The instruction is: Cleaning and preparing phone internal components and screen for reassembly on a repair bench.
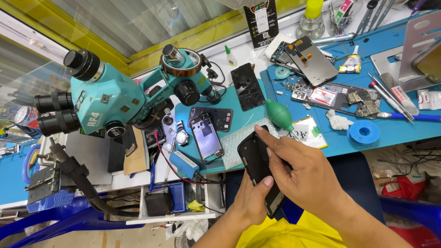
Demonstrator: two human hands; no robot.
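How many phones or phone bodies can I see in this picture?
5 clearly: a black phone between the left hand and right hand, a phone frame and dark back cover near the microscope, two opened phones on the blue mat. Others may be hidden.

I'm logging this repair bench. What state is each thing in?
Black phone: held in both hands, above the bench edge.
Left hand: gripping the phone from below.
Right hand: fingertips on the phone's top edge.
Opened phone: back off, internals exposed.
Phone frame: lying flat, empty.
Cracked screen: detached, lying flat.
Green air blower: lying on its side.
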